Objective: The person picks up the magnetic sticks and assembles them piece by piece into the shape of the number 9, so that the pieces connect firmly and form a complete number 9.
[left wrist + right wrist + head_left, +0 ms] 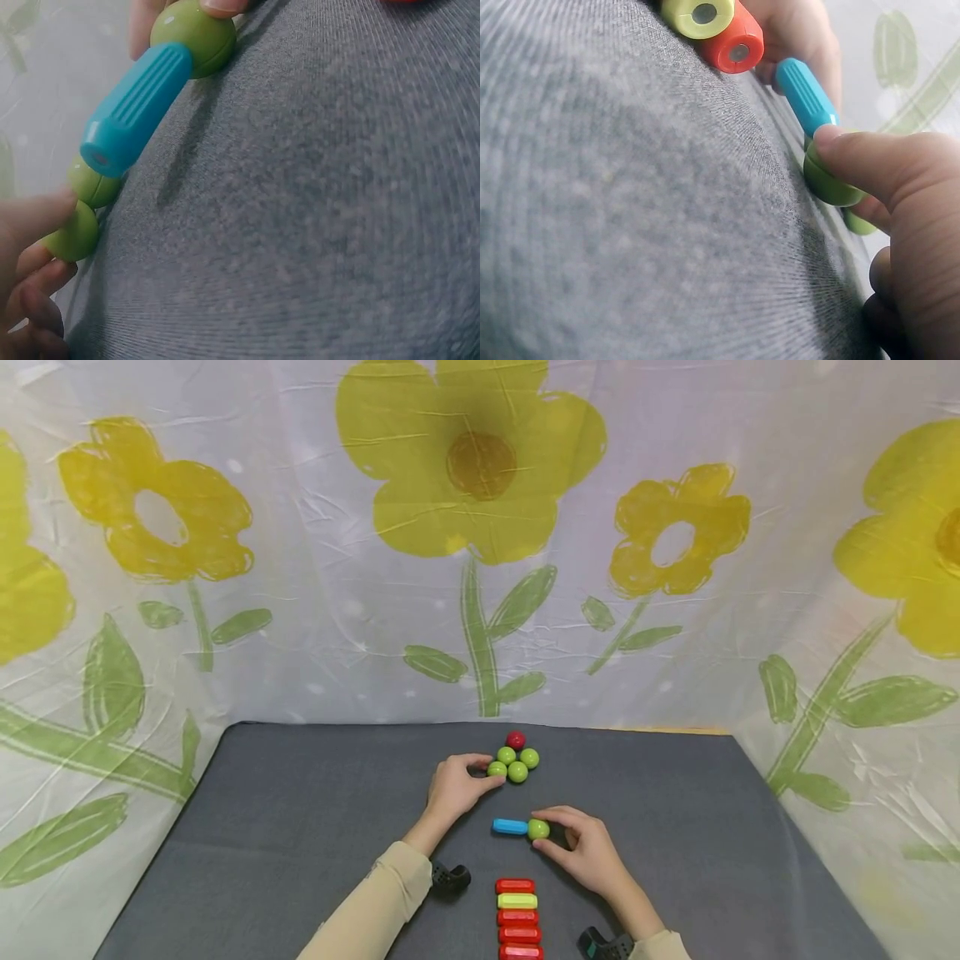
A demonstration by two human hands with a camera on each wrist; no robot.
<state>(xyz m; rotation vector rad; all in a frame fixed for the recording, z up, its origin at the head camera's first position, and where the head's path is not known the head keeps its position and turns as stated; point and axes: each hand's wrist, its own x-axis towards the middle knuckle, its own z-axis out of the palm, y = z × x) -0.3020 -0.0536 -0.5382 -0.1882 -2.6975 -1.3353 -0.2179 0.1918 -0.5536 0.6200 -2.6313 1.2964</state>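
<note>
Pinching a green ball (pixel 538 829) against a blue rod (pixel 510 827) centrally on the tabletop (pixel 300 827), the right hand (pixel 581 847) is apparently joining both. Nearer the far edge, the left hand (pixel 456 789) is seemingly gripping a second ball (pixel 497 769); the next move is probably calling for its transfer.
</note>
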